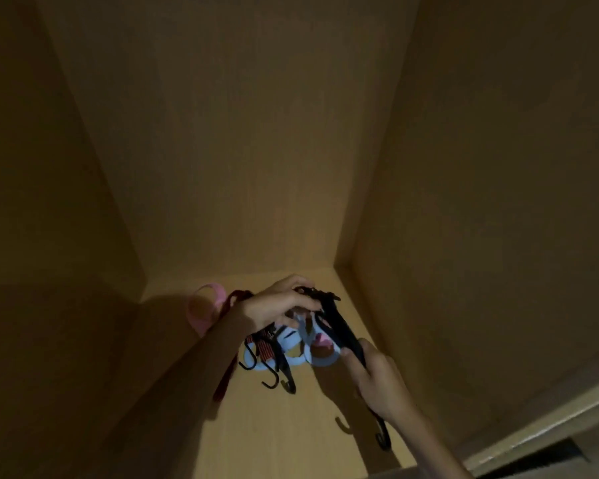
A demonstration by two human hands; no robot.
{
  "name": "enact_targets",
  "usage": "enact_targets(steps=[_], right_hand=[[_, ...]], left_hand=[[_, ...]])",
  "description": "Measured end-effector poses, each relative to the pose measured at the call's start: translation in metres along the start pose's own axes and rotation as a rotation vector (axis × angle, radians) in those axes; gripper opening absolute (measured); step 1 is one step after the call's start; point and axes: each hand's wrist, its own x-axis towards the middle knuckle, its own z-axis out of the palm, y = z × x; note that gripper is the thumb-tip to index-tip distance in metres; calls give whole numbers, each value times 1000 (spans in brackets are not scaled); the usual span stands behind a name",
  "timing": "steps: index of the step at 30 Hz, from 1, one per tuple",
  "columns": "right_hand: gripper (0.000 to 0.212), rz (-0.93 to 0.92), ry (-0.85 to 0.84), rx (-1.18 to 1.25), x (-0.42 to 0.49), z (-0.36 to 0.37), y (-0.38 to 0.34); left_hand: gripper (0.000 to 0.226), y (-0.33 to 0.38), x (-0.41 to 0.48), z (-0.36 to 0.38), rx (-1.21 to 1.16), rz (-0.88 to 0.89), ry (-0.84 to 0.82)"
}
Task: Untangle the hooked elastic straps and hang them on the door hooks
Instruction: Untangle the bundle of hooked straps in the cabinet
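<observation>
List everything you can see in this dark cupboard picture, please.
black strap: one, black, held between both hands, its end hook hanging below the right wrist
striped strap: one, red and black, in the tangle under the left hand
dark red strap: one, dark red, hanging beside the left forearm
black hooks: at least three, black, at the lower edge of the tangle
blue rings: several, exact count unclear, light blue, on the shelf beneath the hands
pink ring: one, pink, back left corner
cupboard: one, brown wood, walls all around
left hand: grips the black strap's upper end
right hand: grips the black strap lower down
</observation>
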Motion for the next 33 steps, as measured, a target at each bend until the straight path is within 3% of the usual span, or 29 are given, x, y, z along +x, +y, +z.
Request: enact_targets(steps=[2, 7, 12, 17, 20, 24, 28, 31, 33], right_hand=[[25, 146, 84, -195, -5, -8, 18], [33, 427, 161, -482, -2, -7, 37], [33, 484, 121, -631, 4, 13, 47], [52, 356, 192, -798, -1, 27, 55], [40, 236, 217, -981, -7, 30, 62], [32, 318, 82, -1033, -13, 23, 61], [50, 371, 88, -925, -3, 19, 49], [47, 182, 115, -831, 23, 14, 34], [44, 78, 0, -646, 51, 13, 24]], left_hand=[[48, -12, 10, 8, 96, 3, 21], [29, -47, 35, 31, 436, 73, 173], [43, -80, 41, 45, 868, 74, 142], [49, -99, 38, 46, 1034, 64, 123], [49, -103, 39, 45, 1048, 75, 129], [44, -105, 40, 42, 1088, 112, 181], [35, -108, 40, 37, 1122, 109, 207], [31, -108, 36, 37, 1076, 123, 198], [29, -107, 31, 37, 1010, 148, 200]])
